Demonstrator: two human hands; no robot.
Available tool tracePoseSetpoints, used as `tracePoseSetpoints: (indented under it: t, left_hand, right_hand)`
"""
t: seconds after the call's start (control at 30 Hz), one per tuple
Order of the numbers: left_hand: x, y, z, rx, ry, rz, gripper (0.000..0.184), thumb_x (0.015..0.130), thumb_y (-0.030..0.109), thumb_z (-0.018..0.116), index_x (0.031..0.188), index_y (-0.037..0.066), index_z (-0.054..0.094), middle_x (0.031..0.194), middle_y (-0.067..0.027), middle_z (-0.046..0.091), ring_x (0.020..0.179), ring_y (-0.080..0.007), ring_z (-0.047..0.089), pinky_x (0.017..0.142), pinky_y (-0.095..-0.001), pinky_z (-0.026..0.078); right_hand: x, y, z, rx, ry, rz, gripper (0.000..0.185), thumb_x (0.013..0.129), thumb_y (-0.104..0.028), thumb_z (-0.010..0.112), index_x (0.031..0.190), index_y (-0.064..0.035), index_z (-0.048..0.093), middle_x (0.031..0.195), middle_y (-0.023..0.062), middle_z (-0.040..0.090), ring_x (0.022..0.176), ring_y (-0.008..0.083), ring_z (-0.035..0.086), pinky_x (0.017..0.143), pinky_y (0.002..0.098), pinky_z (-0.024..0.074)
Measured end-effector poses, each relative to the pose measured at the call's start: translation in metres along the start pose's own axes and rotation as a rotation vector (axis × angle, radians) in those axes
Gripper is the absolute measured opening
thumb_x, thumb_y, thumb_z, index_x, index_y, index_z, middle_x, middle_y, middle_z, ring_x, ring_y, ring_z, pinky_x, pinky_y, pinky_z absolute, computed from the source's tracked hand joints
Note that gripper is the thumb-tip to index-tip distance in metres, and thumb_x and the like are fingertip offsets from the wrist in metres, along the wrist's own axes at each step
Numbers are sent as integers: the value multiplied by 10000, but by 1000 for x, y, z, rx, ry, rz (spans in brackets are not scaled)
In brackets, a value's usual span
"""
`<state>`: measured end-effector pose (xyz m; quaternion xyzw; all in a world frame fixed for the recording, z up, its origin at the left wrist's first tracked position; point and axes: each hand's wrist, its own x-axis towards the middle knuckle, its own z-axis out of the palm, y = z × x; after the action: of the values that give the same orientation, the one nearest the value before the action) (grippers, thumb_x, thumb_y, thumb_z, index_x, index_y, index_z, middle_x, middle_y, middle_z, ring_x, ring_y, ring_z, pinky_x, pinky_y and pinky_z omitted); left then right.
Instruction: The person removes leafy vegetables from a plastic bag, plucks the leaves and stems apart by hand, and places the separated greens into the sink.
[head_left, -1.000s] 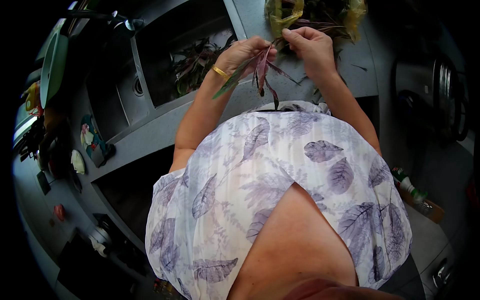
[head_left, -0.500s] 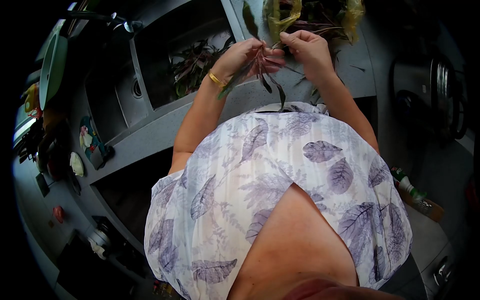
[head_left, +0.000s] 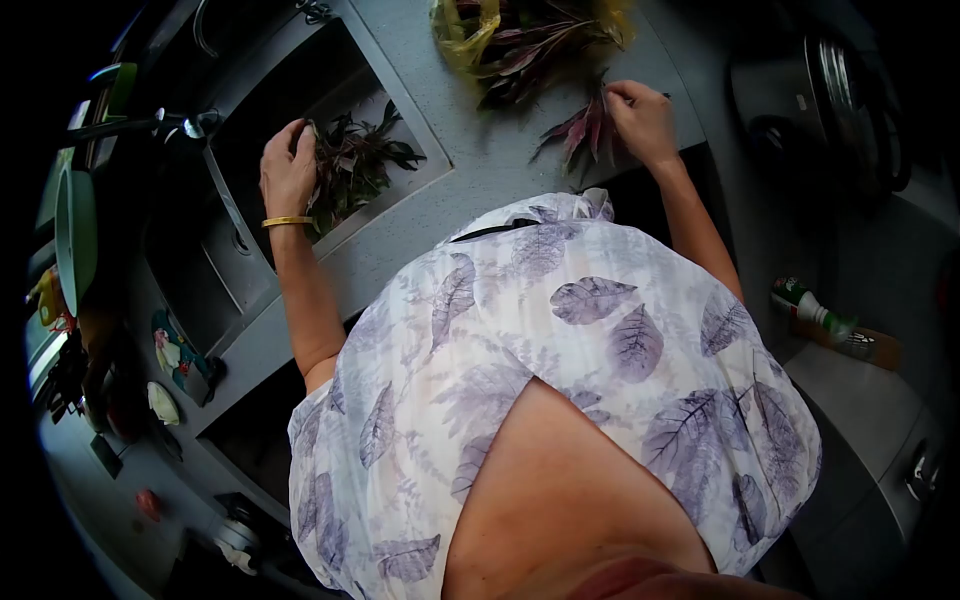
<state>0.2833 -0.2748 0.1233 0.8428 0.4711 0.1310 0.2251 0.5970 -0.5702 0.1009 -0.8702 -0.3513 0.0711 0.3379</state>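
My left hand (head_left: 288, 172), with a gold bangle at the wrist, is over the sink basin (head_left: 345, 75). Its fingers are slightly apart, beside a heap of dark green and purple leaves (head_left: 352, 165) inside the basin; the fingertips are partly lost against the dark. On the counter to the right, my right hand (head_left: 642, 122) is closed in a pinch at the stem end of purple leafy stems (head_left: 588, 132). Beyond it lies a yellow plastic bag (head_left: 462, 45), spilling more long purple-green leafy stems (head_left: 540, 45) onto the grey counter (head_left: 450, 120).
A second sink basin (head_left: 205, 265) adjoins on the left, with a faucet (head_left: 190, 124) behind. A dark rounded appliance (head_left: 790, 100) stands at the right. A green-and-white bottle (head_left: 805, 303) is low at the right. The counter's front edge runs along my body.
My left hand has gone from the counter to over the sink and no longer shows the sprig it held. My right hand has moved from beside the bag to stems on the counter.
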Motion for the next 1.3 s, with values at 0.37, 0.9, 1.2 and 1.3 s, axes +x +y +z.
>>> tracePoseSetpoints:
  t: [0.37, 0.9, 1.2, 1.3]
  left_hand:
    - [-38, 84, 27, -406, -219, 134, 313, 862, 240, 582, 1026, -22, 628, 871, -108, 661, 794, -147, 614, 733, -261, 481]
    - [-43, 109, 73, -619, -624, 120, 252, 893, 196, 579, 1055, 12, 638, 829, 8, 634, 725, -47, 528, 637, -188, 441]
    - [-16, 128, 72, -710, -266, 391, 239, 869, 160, 616, 1045, 1, 646, 864, -24, 658, 766, -45, 574, 673, -173, 474]
    - [-19, 136, 64, -897, -350, 289, 237, 867, 172, 620, 1029, 2, 653, 856, -31, 662, 767, -51, 581, 673, -178, 478]
  right_hand:
    - [46, 57, 7, 6, -130, 152, 363, 707, -368, 630, 838, -34, 683, 819, 145, 668, 783, 306, 642, 704, 370, 493]
    - [5, -19, 43, 789, -292, 513, 205, 771, -143, 681, 951, -47, 667, 777, 25, 654, 564, 91, 609, 465, 187, 423]
    - [25, -81, 13, 968, -354, 135, 170, 873, -161, 596, 973, -40, 660, 762, 2, 618, 611, 71, 576, 509, 159, 408]
    - [29, -71, 11, 968, -443, 69, 174, 887, -166, 579, 956, -33, 667, 726, -20, 591, 571, 47, 487, 521, 154, 378]
